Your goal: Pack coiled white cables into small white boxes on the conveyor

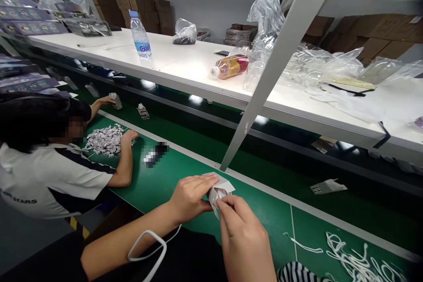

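Over the green work surface, my left hand [191, 196] grips a small white cardboard box [222, 180] with its top flaps raised. My right hand [246, 231] is closed at the box's open end, thumb and fingers pinched together at the opening. Something white and thin shows inside the opening; its kind is unclear, and the fingers hide what they pinch. To the right of my hands lie a single white cord [306, 246] and a loose pile of white cords [350, 255] on the green surface.
A co-worker [56, 163] sits at left beside a heap of small white pieces [105, 140]. Beyond, a small open box [327, 187] lies on the dark green strip. A slanted metal post [264, 83] and white shelf [185, 61], bearing bottles and plastic bags, stand ahead.
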The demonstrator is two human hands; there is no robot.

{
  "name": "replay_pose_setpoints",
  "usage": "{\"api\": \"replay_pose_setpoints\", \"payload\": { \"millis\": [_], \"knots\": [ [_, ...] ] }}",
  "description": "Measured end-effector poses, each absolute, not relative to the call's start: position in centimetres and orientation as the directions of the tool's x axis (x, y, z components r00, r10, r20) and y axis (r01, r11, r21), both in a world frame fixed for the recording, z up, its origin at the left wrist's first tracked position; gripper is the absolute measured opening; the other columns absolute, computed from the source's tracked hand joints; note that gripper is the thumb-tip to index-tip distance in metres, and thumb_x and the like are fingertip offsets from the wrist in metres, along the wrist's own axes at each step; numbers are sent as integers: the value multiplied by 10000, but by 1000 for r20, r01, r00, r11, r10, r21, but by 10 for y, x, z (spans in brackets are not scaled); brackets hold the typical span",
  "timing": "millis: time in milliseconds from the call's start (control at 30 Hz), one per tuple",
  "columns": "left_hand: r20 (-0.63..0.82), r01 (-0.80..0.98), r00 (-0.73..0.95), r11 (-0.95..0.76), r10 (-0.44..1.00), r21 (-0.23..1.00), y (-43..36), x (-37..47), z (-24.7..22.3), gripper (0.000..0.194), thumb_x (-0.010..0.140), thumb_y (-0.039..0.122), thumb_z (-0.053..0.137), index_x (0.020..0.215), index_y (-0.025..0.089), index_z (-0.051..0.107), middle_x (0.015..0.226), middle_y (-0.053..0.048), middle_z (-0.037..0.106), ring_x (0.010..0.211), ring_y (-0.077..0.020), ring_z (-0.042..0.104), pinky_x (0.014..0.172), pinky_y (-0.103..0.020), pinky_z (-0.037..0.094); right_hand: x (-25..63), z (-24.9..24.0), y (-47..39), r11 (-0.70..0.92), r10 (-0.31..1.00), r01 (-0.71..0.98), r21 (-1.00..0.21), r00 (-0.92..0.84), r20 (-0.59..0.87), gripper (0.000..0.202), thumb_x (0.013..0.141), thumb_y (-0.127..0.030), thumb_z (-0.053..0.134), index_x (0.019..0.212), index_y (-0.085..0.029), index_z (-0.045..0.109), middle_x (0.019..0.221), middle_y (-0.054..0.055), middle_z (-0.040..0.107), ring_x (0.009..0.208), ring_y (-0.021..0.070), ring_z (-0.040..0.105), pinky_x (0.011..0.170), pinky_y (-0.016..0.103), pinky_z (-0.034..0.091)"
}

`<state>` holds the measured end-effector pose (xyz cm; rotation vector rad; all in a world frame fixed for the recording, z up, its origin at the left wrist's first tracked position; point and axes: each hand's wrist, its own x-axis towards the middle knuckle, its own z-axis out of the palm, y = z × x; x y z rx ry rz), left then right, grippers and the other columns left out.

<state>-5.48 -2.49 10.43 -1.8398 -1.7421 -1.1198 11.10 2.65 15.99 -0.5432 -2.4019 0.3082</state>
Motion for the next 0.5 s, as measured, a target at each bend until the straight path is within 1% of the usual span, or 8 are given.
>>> {"api": "replay_pose_setpoints", "payload": {
  "millis": [67,100,167,233,300,367,433,500],
  "knots": [
    [747,958,-77,-159,661,240,-24,-53,102,351,880,337,668,1172,144,640,1055,-105,780,965,-241,762,826,-332,655,108,157,24,877,476,331,-348,-695,538,378,1013,-175,357,955,-153,729,888,87,709,654,148,670,533,225,509],
    [745,958,-76,-159,663,239,-23,-52,101,360,875,341,676,1171,138,640,1053,-109,780,965,-244,762,832,-336,654,108,154,25,869,489,333,-366,-695,527,376,1017,-210,365,957,-171,734,877,80,714,637,146,662,514,227,487],
    [737,955,-86,-156,670,253,-22,-49,99,374,870,344,683,1178,137,635,1058,-108,779,976,-247,760,837,-337,654,111,148,37,852,510,326,-409,-692,511,383,1024,-311,366,1021,-219,738,865,62,725,671,154,675,530,222,478],
    [730,951,-96,-154,676,268,-21,-47,98,364,877,340,672,1186,151,628,1067,-96,778,992,-245,755,835,-334,653,122,138,64,836,532,316,-449,-668,520,384,1011,-413,378,1075,-278,731,824,44,733,748,188,704,580,244,509],
    [725,947,-99,-161,681,280,-20,-44,98,345,883,339,659,1180,166,625,1067,-83,779,1001,-242,753,836,-333,650,143,125,101,801,578,298,-519,-610,542,346,972,-481,435,1056,-320,730,743,34,731,757,226,717,581,277,529],
    [709,940,-100,-169,698,298,-20,-42,98,320,883,325,644,1165,175,627,1062,-76,780,1001,-238,753,850,-330,645,174,108,136,737,656,281,-615,-516,550,319,933,-505,486,1024,-319,730,675,40,718,729,248,719,573,303,538],
    [697,934,-101,-175,710,313,-20,-40,97,305,876,303,627,1157,182,631,1045,-72,783,977,-232,758,853,-323,641,213,85,159,694,703,296,-656,-473,531,316,913,-503,506,1007,-298,727,648,46,709,714,255,717,594,326,552],
    [690,931,-85,-190,719,313,-20,-39,97,313,871,276,603,1169,186,635,1039,-70,784,951,-225,763,846,-314,640,256,60,170,670,728,312,-673,-456,513,286,881,-502,539,916,-292,730,644,47,709,683,241,706,597,325,557]
  ]
}}
